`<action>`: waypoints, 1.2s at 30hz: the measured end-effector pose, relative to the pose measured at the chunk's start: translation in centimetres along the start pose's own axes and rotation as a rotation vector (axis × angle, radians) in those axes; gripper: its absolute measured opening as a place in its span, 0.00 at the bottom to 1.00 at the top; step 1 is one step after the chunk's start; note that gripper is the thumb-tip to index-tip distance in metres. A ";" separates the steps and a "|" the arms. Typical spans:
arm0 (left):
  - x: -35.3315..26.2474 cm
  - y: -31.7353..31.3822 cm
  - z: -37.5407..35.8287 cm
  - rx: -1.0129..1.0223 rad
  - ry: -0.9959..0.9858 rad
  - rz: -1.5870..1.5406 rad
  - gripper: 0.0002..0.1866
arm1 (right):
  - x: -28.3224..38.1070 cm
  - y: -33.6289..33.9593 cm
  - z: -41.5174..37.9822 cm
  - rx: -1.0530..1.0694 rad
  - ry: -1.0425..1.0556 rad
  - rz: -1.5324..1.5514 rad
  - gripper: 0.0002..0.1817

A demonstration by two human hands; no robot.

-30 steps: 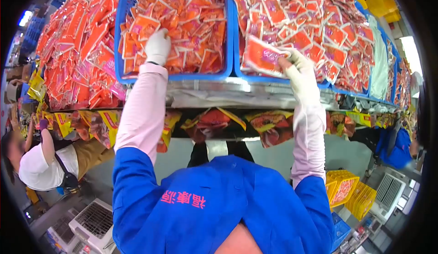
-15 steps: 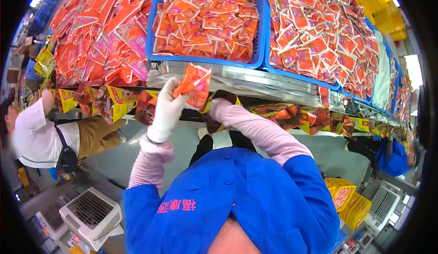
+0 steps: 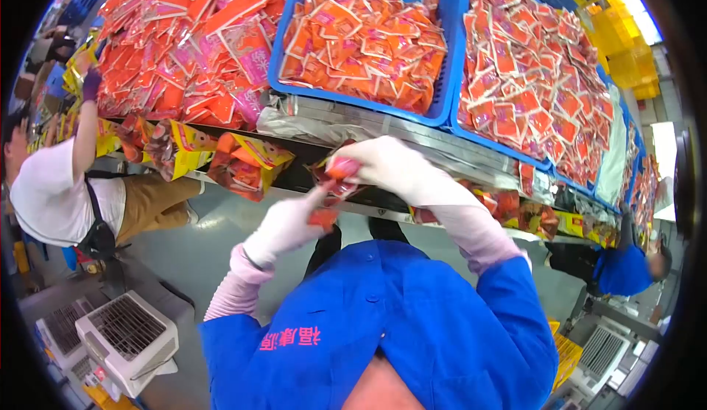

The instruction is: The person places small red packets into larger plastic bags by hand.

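My right hand (image 3: 390, 165), in a white glove, reaches in from the right with its fingers closed on a small red-pink packet (image 3: 344, 167). That packet is at the mouth of a dark red printed pouch (image 3: 340, 187) at the line's front edge. My left hand (image 3: 283, 227), also gloved and somewhat blurred, has its fingers against the pouch's left side, apparently gripping it. Below those fingers shows an orange-red patch, too smeared to tell as print or packet. Left of my hands stands a filled yellow-and-red pouch (image 3: 247, 165) with its top open.
Behind the metal ledge (image 3: 353, 119) stand a blue crate (image 3: 451, 64) of orange packets and another crate of red packets (image 3: 515, 71). A heap of larger red packets (image 3: 177, 49) lies left. Co-workers stand at left (image 3: 55, 193) and right (image 3: 622, 266). White vented units (image 3: 129, 329) sit behind.
My left hand has come down from above the ledge to the pouch's side. My right hand has risen out of the pouch and now has a red-pink packet. The view has shifted slightly.
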State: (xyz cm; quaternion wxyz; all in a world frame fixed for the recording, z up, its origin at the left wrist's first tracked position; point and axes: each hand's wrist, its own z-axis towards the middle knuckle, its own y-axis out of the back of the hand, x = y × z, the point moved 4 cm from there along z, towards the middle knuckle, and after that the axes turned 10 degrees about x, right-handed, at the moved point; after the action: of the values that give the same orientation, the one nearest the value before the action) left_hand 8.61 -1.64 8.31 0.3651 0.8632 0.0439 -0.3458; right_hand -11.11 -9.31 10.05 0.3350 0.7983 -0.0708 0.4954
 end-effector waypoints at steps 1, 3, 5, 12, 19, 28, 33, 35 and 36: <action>0.3 -1.9 -0.1 0.051 0.105 0.152 0.21 | -0.8 -2.2 2.2 0.168 -0.117 -0.184 0.15; 3.3 -6.0 2.5 -0.012 0.175 0.357 0.14 | -1.9 -6.7 7.2 0.619 -0.413 -0.648 0.17; 4.8 -7.1 3.4 -0.107 0.115 0.411 0.10 | -7.4 -11.9 12.9 0.572 -0.472 -0.628 0.16; 3.7 -2.6 0.6 -0.396 0.077 0.026 0.10 | -4.4 -6.2 9.7 0.343 -0.120 -0.400 0.17; -7.6 -0.5 4.5 -0.345 -0.334 -0.330 0.15 | -26.6 15.4 -13.8 -0.561 -0.951 -0.631 0.19; -7.7 -6.0 8.7 -0.125 -0.367 0.455 0.37 | -11.7 13.7 -16.1 -0.705 -0.376 0.102 0.23; -2.1 -6.8 7.8 -0.210 -0.406 0.661 0.07 | -4.2 -0.5 -5.8 0.187 -0.182 -0.070 0.21; -3.5 -5.8 7.5 -0.288 -0.440 0.637 0.04 | -9.3 -8.3 1.6 0.509 -0.335 -0.511 0.15; -3.3 -6.2 7.6 -0.304 -0.452 0.638 0.04 | -11.7 -11.0 3.7 0.498 -0.422 -0.493 0.14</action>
State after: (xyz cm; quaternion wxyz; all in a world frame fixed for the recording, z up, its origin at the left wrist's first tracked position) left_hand -0.17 -1.52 2.88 0.5774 0.6723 -0.2564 -0.3859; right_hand -9.25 -5.69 -5.90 0.2184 0.9322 0.1773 0.2275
